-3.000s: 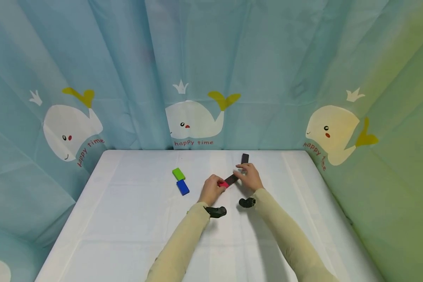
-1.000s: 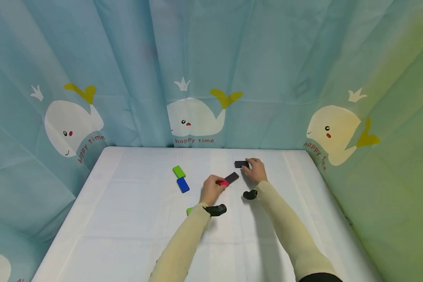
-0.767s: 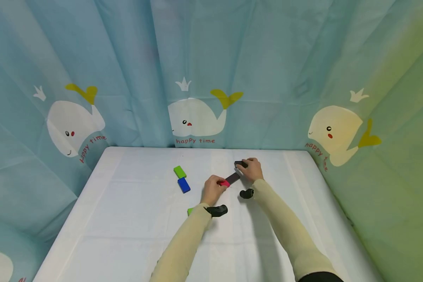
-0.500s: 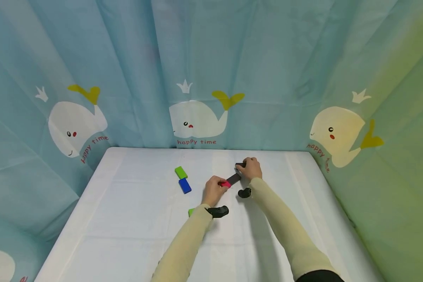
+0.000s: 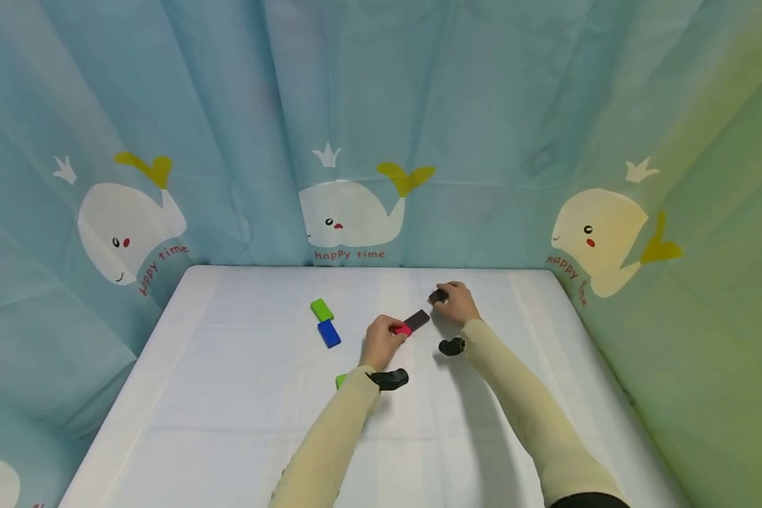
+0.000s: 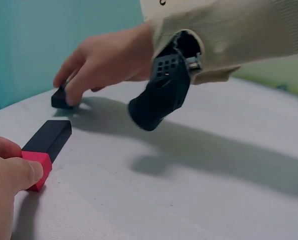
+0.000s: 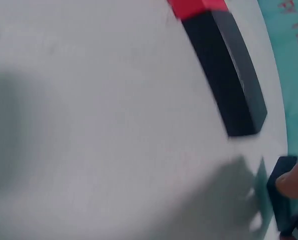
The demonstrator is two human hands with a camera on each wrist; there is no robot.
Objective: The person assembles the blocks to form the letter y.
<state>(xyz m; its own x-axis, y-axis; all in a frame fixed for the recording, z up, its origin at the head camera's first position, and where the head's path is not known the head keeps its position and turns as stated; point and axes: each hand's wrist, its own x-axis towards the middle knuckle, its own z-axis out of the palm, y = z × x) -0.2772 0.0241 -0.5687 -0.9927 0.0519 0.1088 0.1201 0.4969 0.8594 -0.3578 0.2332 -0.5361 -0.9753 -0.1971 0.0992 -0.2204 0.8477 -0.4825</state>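
Observation:
My left hand (image 5: 382,343) pinches a red block (image 6: 38,170) between thumb and finger, low at the table. End to end with it lies a black oblong block (image 5: 417,321); whether the two are joined I cannot tell. Beyond that block's far end, my right hand (image 5: 458,303) holds a second black block (image 5: 439,296) between its fingertips and thumb. In the left wrist view this second black block (image 6: 61,98) is partly hidden by the fingers and stands apart from the first. The right wrist view shows the thumb (image 7: 295,181) against its side.
A green block (image 5: 322,310) and a blue block (image 5: 329,334) lie corner to corner left of the hands. Another green block (image 5: 340,381) is mostly covered by the left sleeve. The white table (image 5: 241,395) meets a whale-print curtain (image 5: 495,141) at the back.
The second black block, earlier pointing away at the back, has turned and is in my right hand's grasp. That hand went left, then slightly back right. My left hand stays on the red block.

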